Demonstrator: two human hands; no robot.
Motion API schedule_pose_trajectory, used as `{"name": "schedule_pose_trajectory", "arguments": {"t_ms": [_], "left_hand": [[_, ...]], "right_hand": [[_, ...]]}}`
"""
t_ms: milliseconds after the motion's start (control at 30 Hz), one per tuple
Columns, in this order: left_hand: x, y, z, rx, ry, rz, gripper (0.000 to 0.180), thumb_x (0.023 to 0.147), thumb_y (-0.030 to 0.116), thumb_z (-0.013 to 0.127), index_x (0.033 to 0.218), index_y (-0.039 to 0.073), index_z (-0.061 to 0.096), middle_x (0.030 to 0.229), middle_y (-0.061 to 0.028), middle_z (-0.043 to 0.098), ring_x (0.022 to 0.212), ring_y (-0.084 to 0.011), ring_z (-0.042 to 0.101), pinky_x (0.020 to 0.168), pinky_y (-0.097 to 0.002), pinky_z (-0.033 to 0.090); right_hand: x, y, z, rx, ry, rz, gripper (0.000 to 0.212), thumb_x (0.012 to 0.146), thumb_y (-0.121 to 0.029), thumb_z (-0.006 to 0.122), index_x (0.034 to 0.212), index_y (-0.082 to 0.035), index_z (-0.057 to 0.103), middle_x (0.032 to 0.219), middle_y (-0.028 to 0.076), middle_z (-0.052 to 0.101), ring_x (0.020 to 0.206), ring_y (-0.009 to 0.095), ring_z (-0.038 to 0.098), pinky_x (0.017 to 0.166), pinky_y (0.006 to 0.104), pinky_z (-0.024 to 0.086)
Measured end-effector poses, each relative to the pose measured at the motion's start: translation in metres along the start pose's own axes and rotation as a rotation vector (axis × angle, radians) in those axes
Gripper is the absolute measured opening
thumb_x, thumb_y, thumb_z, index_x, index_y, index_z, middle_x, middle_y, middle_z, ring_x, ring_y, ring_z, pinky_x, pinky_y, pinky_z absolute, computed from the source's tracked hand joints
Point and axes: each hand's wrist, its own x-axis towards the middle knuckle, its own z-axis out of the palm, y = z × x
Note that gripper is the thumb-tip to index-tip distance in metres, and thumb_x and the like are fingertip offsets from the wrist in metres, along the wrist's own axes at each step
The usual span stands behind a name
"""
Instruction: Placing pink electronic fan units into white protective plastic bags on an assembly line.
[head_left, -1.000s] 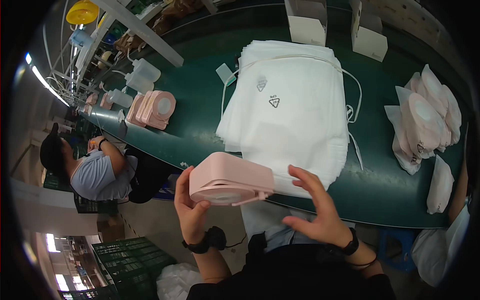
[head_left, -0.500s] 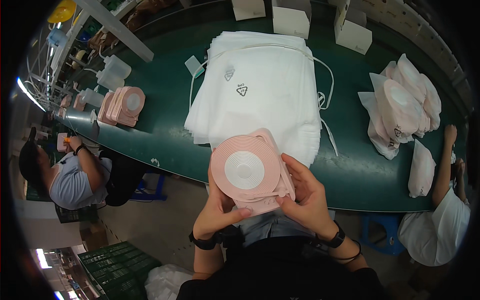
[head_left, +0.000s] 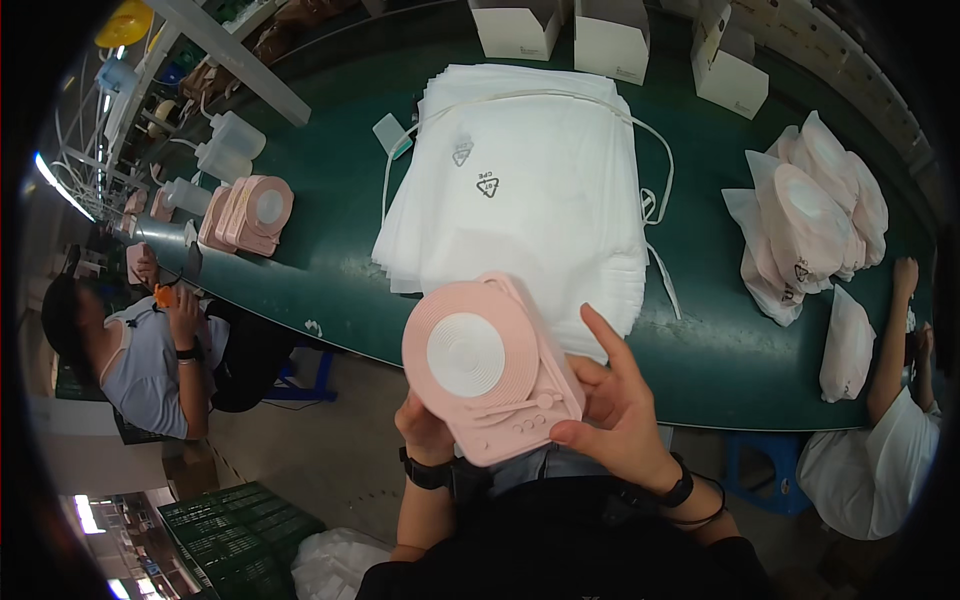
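A pink turntable-shaped device (head_left: 535, 385) with a white ribbed disc on its round top is held tilted over the table's near edge. My left hand (head_left: 425, 435) grips it from the lower left, most of its fingers hidden beneath. My right hand (head_left: 620, 410) holds the lower right side, thumb at the corner by the small buttons and index finger raised away. Just beyond the device lies a thick stack of white plastic bags (head_left: 540, 150), with a thin white strap (head_left: 655, 150) looped over it.
On the green table (head_left: 340, 210), several pink devices (head_left: 262, 212) stand at left beside translucent bottles (head_left: 235, 135). Bagged pink devices (head_left: 810, 215) are piled at right, and open white boxes (head_left: 610, 45) line the far side. Co-workers sit at left (head_left: 160, 350) and right (head_left: 870, 460).
The device has shifted slightly left and down and turned to show more of its button side. My right index finger has lifted off it. The left co-worker's arms have moved.
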Motion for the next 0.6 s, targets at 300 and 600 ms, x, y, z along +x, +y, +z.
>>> {"name": "schedule_pose_trajectory", "arguments": {"t_ms": [300, 600], "left_hand": [[0.016, 0.014, 0.062, 0.181, -0.104, 0.256, 0.09, 0.078, 0.053, 0.06, 0.142, 0.006, 0.017, 0.142, -0.0142, 0.029, 0.127, -0.0291, 0.036, 0.104, -0.0441, 0.035], [0.01, 0.013, 0.054, 0.552, 0.159, 0.353, 0.082, 0.084, 0.059, 0.051, 0.141, 0.008, 0.022, 0.143, -0.011, 0.03, 0.128, -0.0278, 0.035, 0.105, -0.0439, 0.031]], "right_hand": [[0.006, 0.011, -0.009, -0.299, 0.057, 0.134, 0.085, 0.077, -0.007, 0.071, 0.142, -0.003, 0.016, 0.128, 0.018, 0.048, 0.112, 0.025, 0.054, 0.089, 0.0357, 0.046], [0.022, 0.042, -0.004, -0.751, 0.104, -0.612, 0.061, 0.066, -0.002, 0.075, 0.12, -0.002, 0.046, 0.12, 0.017, 0.049, 0.112, 0.031, 0.05, 0.093, 0.0408, 0.044]]}}
